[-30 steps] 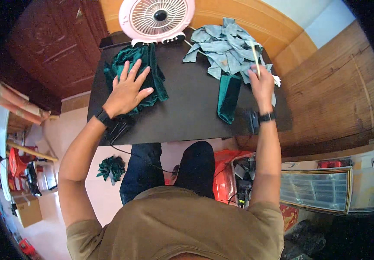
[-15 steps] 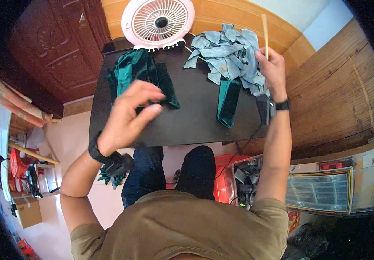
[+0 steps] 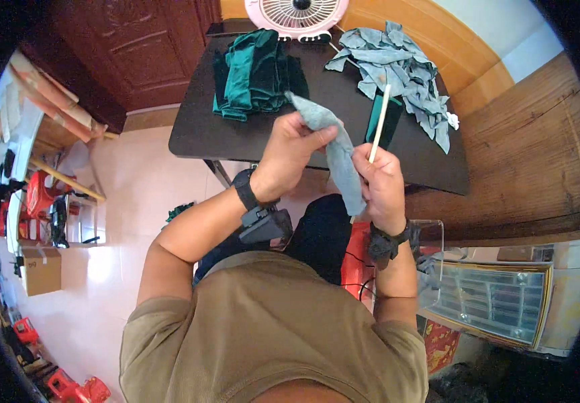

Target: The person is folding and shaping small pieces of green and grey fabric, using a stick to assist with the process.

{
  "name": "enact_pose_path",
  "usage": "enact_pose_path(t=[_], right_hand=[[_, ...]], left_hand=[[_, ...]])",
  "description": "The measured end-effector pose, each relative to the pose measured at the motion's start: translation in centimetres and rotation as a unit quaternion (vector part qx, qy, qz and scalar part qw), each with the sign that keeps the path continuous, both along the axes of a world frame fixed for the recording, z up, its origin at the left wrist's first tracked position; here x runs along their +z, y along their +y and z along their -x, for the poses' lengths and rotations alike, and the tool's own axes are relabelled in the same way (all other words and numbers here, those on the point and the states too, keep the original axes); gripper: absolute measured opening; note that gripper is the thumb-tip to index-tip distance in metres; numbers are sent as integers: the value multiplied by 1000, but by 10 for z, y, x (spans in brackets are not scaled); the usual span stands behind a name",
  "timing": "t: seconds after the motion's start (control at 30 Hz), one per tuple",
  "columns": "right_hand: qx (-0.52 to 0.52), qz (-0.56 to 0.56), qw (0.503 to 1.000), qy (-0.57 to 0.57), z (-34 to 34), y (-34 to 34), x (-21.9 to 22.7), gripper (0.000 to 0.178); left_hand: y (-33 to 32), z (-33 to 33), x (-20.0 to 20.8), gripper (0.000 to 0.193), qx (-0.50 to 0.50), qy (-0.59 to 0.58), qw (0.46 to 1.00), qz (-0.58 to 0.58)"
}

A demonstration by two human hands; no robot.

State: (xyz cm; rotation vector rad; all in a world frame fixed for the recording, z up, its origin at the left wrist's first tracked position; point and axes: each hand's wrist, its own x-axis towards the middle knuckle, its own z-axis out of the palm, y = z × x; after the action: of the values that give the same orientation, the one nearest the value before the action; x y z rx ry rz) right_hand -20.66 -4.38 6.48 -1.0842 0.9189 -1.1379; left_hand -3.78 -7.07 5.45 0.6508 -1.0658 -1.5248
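A grey-blue fabric strip (image 3: 344, 164) hangs between my hands above the table's front edge. Thumb and fingers of my left hand (image 3: 284, 153) pinch it near its upper end. My right hand (image 3: 382, 185) is closed around a thin wooden stick (image 3: 383, 114), which points up and away. The strip's lower end lies against the right fingers; whether they grip it too, I cannot tell. Behind the stick, a folded dark green velvet piece (image 3: 391, 126) rests on the table. A heap of similar grey-blue fabric (image 3: 397, 64) lies farther right, and piled green velvet (image 3: 253, 74) farther left.
A pink fan (image 3: 300, 17) stands at the back of the dark table (image 3: 192, 131). Wooden panelling (image 3: 525, 154) borders the right side. Below it are a red container (image 3: 356, 252) and a clear bin (image 3: 431, 269). A cardboard box (image 3: 41, 271) sits on the floor at left.
The fabric strip is now off the heap and held in front of me. My left hand has moved right and closed on it; my right hand has come nearer with the stick. The view has shifted.
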Motion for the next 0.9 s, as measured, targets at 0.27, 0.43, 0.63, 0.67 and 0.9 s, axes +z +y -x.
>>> enact_pose_path(t=[0.27, 0.43, 0.63, 0.67, 0.9], right_hand=[[-17, 105, 990, 88, -18, 15, -9, 12], [-47, 30, 991, -120, -24, 20, -18, 13], [-91, 16, 992, -82, -12, 20, -37, 16], [-92, 14, 992, -82, -13, 20, -38, 16], [-147, 91, 983, -66, -22, 26, -42, 16]], left_hand=[[12, -3, 3, 9, 7, -84, 996, -2], [23, -4, -5, 12, -75, -21, 994, -76], [25, -16, -17, 9, -123, -92, 986, -67], [26, -16, -18, 10, -136, -92, 984, -67], [32, -10, -22, 15, -196, -54, 971, -127]])
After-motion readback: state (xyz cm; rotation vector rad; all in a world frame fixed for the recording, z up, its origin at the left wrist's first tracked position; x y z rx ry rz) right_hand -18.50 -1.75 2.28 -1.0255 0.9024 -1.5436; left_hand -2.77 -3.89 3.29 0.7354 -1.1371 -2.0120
